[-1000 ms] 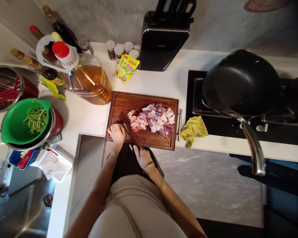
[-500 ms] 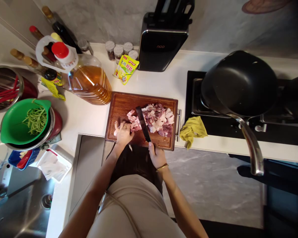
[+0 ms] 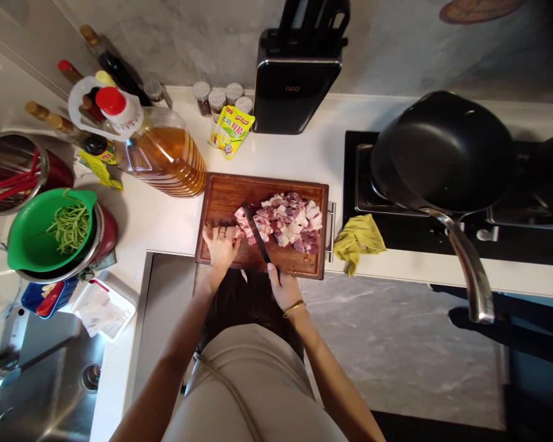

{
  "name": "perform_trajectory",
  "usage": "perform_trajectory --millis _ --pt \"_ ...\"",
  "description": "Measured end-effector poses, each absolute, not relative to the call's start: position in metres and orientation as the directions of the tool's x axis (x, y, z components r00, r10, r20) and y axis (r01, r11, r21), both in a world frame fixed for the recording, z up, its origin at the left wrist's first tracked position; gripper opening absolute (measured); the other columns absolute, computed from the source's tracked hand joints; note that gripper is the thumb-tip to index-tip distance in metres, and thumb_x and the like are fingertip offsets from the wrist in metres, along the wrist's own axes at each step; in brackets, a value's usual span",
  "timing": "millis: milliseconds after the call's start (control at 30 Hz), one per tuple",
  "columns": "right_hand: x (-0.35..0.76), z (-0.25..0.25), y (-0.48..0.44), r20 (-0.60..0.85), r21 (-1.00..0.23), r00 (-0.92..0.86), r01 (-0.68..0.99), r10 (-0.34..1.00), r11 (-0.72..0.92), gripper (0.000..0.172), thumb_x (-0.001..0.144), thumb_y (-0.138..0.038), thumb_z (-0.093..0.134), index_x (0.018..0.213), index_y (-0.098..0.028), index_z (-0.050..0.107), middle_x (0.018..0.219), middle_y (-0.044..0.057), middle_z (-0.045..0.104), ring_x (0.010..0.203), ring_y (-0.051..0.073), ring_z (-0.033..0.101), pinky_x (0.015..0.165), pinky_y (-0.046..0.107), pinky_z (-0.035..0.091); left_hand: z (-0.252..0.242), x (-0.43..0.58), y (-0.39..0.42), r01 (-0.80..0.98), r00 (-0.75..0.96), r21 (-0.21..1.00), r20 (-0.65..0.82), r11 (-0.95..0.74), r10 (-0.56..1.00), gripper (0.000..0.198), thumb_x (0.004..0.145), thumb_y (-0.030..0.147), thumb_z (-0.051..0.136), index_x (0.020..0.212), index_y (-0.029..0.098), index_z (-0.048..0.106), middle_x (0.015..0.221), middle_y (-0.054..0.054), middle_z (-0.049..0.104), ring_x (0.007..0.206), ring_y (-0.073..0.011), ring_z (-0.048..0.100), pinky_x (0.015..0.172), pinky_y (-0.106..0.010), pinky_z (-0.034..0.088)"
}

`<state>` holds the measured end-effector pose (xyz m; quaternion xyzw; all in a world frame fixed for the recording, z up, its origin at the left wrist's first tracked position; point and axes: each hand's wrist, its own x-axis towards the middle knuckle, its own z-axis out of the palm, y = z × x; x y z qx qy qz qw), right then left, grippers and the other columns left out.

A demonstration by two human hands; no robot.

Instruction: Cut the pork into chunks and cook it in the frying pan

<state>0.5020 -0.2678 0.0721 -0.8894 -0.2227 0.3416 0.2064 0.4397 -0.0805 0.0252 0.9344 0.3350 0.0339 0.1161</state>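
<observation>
Frame centre: my right hand (image 3: 284, 290) grips knife (image 3: 257, 235), shifted left across meat (image 3: 291, 222). My left hand (image 3: 222, 247) likewise, at meat's edge; hold unclear. Cutting seems ongoing.

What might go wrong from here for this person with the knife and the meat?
The left hand is at the meat, close to the knife in the right hand; a slip could cut it. The cutting board appears to reach the front edge of the counter, so pieces might drop off. The pan handle seems to stick out past that edge and could be bumped.
</observation>
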Motion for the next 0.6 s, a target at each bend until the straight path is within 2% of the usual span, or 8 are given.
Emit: perform_trajectory --millis 100,167,300,467,600 --pt "0.503 0.073 -0.264 -0.527 -0.49 0.657 0.283 0.539 -0.825 0.045 0.098 -0.044 0.028 0.1 -0.015 0.062 0.091 0.013 0.071 0.086 0.025 0.068 0.073 0.03 0.046 0.024 0.435 -0.084 0.607 0.778 0.253 0.004 -0.753 0.629 0.029 0.088 0.032 0.049 0.112 0.025 0.062 0.109 -0.009 0.065 0.114 -0.0303 0.048 0.11 -0.058 0.01" --pt "0.501 0.074 -0.261 -0.542 -0.469 0.645 0.299 0.538 -0.831 0.044 0.098 -0.042 0.03 0.101 -0.013 0.063 0.095 0.015 0.071 0.09 0.025 0.068 0.077 0.03 0.046 0.023 0.432 -0.084 0.605 0.776 0.271 0.012 -0.749 0.631 0.029 0.087 0.034 0.049 0.112 0.026 0.062 0.114 -0.008 0.064 0.118 -0.0308 0.046 0.11 -0.058 0.009" --pt "0.493 0.075 -0.253 -0.59 -0.443 0.608 0.307 0.531 -0.843 0.043 0.099 -0.04 0.031 0.109 -0.012 0.061 0.1 0.016 0.071 0.094 0.024 0.068 0.081 0.029 0.046 0.021 0.423 -0.082 0.624 0.754 0.298 0.01 -0.722 0.657 0.037 0.085 0.041 0.052 0.113 0.018 0.06 0.11 -0.013 0.065 0.118 -0.0312 0.047 0.111 -0.057 0.01" --pt "0.481 0.067 -0.242 -0.625 -0.392 0.585 0.338 0.517 -0.856 0.049 0.098 -0.044 0.028 0.107 -0.01 0.062 0.096 0.017 0.071 0.092 0.027 0.068 0.08 0.032 0.047 0.022 0.421 -0.083 0.674 0.687 0.352 0.026 -0.65 0.727 0.031 0.087 0.034 0.046 0.108 0.016 0.058 0.111 -0.013 0.064 0.118 -0.0283 0.047 0.111 -0.052 0.012" --pt "0.477 0.059 -0.235 -0.632 -0.377 0.576 0.357 0.519 -0.855 0.05 0.099 -0.045 0.027 0.108 -0.009 0.061 0.096 0.018 0.071 0.093 0.027 0.068 0.08 0.032 0.047 0.02 0.437 -0.085 0.751 0.61 0.302 0.022 -0.587 0.792 0.028 0.086 0.03 0.044 0.105 0.016 0.06 0.112 -0.013 0.063 0.117 -0.0295 0.046 0.109 -0.052 0.016"
